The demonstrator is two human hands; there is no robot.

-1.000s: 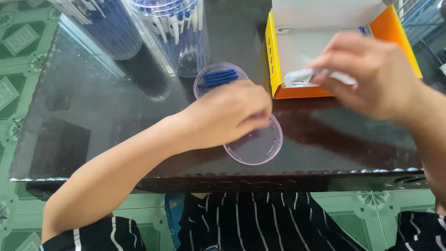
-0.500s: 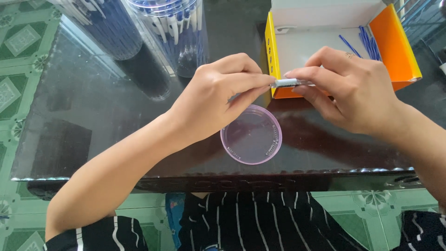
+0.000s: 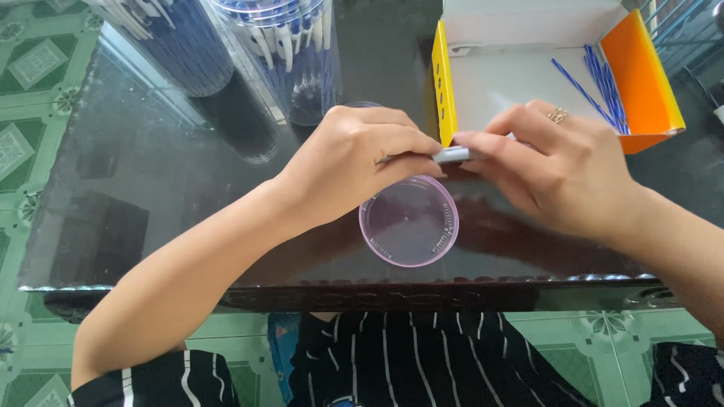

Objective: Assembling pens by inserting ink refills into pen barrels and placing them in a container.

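Both hands meet above the dark glass counter, each with a closed grip on one small grey part. Left hand: fingers curled tight, thumb and forefinger pinching the part's left end, most of which is buried inside the grip. Right hand: fingertips pinched on the right end, a ring on one finger. Only a short grey stretch shows between the two hands, too small and blurred to tell what kind of piece it is.

Lid: round, clear pink, lying flat on the counter just below the hands, near the front edge; its upper rim is covered by the left hand. A second pink rim peeks out behind the left hand, the rest hidden.

Box: open, white inside with yellow and orange flaps, beyond the right hand; its far side is cut off by the frame. Thin blue sticks lie against its right wall.

Tubs: two clear containers at the far left of the counter, packed with blue-and-white pens, tops cut off.

Striped clothing shows below the counter edge; green patterned floor tiles lie to the left.
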